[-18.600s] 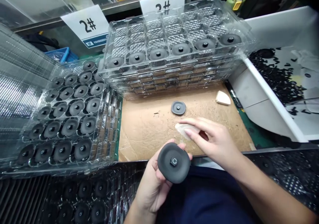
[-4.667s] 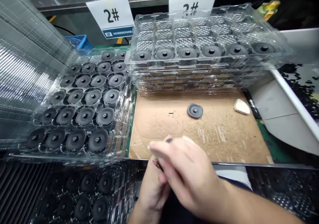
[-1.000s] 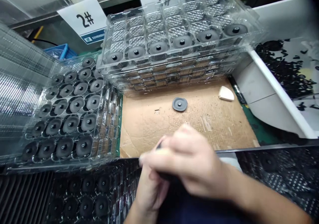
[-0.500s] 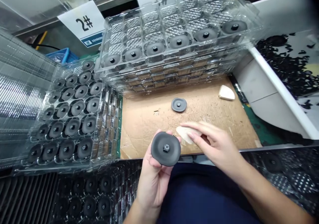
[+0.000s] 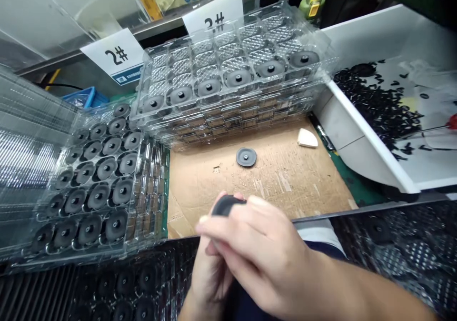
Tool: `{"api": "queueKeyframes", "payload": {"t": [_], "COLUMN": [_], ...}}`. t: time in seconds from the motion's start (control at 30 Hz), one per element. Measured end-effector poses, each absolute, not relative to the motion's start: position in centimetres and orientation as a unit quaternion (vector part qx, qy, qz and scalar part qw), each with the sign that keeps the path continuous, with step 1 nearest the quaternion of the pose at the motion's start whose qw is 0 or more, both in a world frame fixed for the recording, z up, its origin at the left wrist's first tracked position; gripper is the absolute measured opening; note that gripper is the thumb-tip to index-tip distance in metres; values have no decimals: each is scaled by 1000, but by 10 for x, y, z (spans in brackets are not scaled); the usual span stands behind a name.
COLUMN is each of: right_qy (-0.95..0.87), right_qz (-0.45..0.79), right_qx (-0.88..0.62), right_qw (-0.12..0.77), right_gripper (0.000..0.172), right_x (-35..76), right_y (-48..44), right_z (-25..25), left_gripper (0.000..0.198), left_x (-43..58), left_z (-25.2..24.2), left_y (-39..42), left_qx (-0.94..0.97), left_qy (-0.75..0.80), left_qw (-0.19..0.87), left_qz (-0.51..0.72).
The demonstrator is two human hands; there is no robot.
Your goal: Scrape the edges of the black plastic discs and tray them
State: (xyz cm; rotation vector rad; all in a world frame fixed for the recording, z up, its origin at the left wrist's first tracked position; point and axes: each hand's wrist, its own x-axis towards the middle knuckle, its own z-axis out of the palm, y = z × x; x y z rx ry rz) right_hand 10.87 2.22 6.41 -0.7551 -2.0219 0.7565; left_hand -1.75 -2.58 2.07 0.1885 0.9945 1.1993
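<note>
My left hand (image 5: pixel 209 275) grips a black rubber disc (image 5: pixel 224 204) from below, near the front edge of the cardboard sheet (image 5: pixel 285 178). My right hand (image 5: pixel 257 254) lies over the disc with its fingers pressed onto it, hiding most of it; what those fingers hold is hidden. A second, smaller grey disc (image 5: pixel 246 157) lies alone on the cardboard. A white wedge-shaped pad (image 5: pixel 307 139) rests at the cardboard's far right.
A clear tray (image 5: pixel 150 178) filled with black discs sits to the left. A stack of clear trays (image 5: pixel 250 102) stands behind, its top one holding one row of discs. A white bin (image 5: pixel 357 121) with black scraps is to the right. More trays lie below the bench edge.
Half a second ago the disc was held face up with my right hand apart, holding a white pad. Now my right hand covers the disc and presses on it.
</note>
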Motion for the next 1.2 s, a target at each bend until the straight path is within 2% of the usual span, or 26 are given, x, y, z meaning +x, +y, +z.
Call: {"api": "queueKeyframes", "payload": {"t": [0.1, 0.17, 0.3, 0.37, 0.47, 0.57, 0.7, 0.8, 0.9, 1.0, 1.1, 1.2], "right_qy": [-819, -829, -851, -826, -735, -709, -730, -720, -714, -797, -826, -791], "right_qz": [358, 313, 211, 256, 352, 369, 391, 389, 347, 298, 317, 344], "right_qx": [-292, -346, -363, -352, -430, -508, -506, -518, -510, -342, -291, -421], "right_qw": [340, 308, 316, 358, 388, 322, 243, 249, 331, 398, 365, 280], "right_gripper": [23, 23, 28, 29, 23, 25, 22, 22, 24, 26, 27, 23], "right_x": [127, 138, 144, 143, 142, 145, 150, 150, 140, 122, 114, 125], "right_y": [14, 13, 29, 41, 46, 31, 5, 4, 10, 14, 18, 20], "right_z": [65, 65, 61, 54, 29, -12, -53, -36, 17, 57, 50, 6], "left_gripper": [55, 61, 54, 54, 51, 44, 46, 47, 52, 47, 49, 48], "left_x": [-25, -27, -25, -24, -25, -28, -30, -29, -24, -20, -25, -34], "left_z": [18, 15, 17, 23, 30, 30, 23, 17, 14, 14, 12, 7], "left_y": [-28, -29, -29, -27, -27, -27, -26, -24, -23, -23, -25, -28], "left_qx": [65, 52, 37, 48, 58, 45, 24, 35, 56, 43, 37, 38], "left_qy": [406, 389, 391, 373, 339, 317, 343, 351, 376, 416, 442, 441], "left_qw": [746, 757, 761, 775, 786, 788, 772, 742, 691, 659, 627, 603], "left_qz": [524, 522, 517, 509, 514, 525, 534, 569, 616, 625, 640, 664]}}
